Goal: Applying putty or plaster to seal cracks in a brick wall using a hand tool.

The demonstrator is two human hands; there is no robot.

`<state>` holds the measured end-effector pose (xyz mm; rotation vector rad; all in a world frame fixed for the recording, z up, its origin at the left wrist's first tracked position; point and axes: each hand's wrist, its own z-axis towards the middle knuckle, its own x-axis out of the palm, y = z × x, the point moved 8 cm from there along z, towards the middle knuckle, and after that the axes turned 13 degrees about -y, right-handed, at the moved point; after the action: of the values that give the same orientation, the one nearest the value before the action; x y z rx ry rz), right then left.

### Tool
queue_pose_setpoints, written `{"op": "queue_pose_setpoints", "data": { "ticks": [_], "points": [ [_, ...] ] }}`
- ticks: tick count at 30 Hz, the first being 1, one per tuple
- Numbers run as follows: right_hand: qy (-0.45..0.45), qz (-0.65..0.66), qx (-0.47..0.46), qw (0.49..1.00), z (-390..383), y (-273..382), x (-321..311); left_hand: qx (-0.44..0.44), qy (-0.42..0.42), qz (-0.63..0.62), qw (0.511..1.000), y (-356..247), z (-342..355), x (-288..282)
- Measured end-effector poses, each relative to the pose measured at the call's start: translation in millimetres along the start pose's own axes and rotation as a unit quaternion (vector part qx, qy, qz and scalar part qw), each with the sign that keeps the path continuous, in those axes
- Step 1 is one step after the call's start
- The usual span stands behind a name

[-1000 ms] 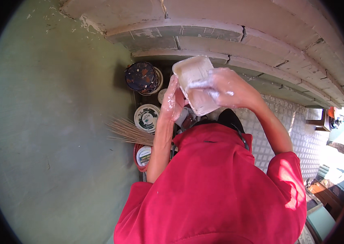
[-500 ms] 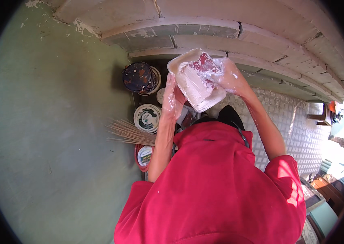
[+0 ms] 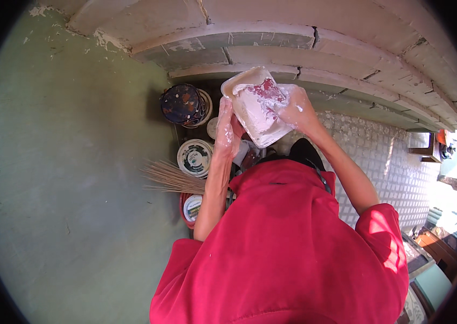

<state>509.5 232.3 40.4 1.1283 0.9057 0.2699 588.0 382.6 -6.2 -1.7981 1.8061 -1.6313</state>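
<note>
My left hand (image 3: 228,129), spotted with white, grips a squarish pale plastic tub (image 3: 233,82) from its left side and holds it tilted in front of me. Thick white putty (image 3: 255,112) coats the inside of the tub. In my right hand (image 3: 297,108), closed and smeared with white, is a flat red scraper (image 3: 267,86), partly covered in the putty. Its blade lies inside the tub, against the putty. My right fingertips are partly hidden by the white smears.
A green wall (image 3: 77,162) rises on the left, with concrete steps (image 3: 271,54) ahead. Below my left arm stand a dark paint-stained bucket (image 3: 181,103), a white-lidded pail (image 3: 195,156), a bundle of thin sticks (image 3: 172,177) and a red-rimmed bucket (image 3: 185,218). Tiled floor (image 3: 379,162) lies right.
My right hand has turned and shifted slightly, moving the scraper within the tub. Less of the putty is heaped around my fingers. The left hand keeps its hold on the tub.
</note>
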Motion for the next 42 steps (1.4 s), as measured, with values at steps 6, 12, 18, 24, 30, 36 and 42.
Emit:
{"op": "queue_pose_setpoints", "data": {
  "ticks": [6, 12, 18, 24, 30, 36, 42],
  "points": [
    [0.015, 0.081, 0.036, 0.996, -5, -18, 14, 0.004, 0.008, 0.017, 1.0, 4, 5, 0],
    [0.028, 0.078, 0.066, 0.994, -20, -24, 35, -0.011, -0.024, -0.015, 1.0, 16, 12, -15],
    [0.049, 0.309, 0.16, 0.936, -28, -44, 51, 0.007, -0.017, 0.006, 1.0, 13, 6, -4],
    [0.061, 0.337, 0.223, 0.913, -32, -48, 52, 0.002, -0.031, 0.024, 0.999, 14, 6, -5],
    [0.059, 0.331, 0.237, 0.911, -35, -48, 49, -0.003, -0.028, 0.027, 0.999, 18, 3, -7],
    [0.066, 0.41, 0.253, 0.874, -37, -54, 45, -0.039, -0.034, 0.015, 0.999, 17, 1, -2],
    [0.09, 0.415, 0.293, 0.856, -33, -40, 40, -0.058, -0.042, -0.016, 0.997, 9, 1, -5]
  ]
}}
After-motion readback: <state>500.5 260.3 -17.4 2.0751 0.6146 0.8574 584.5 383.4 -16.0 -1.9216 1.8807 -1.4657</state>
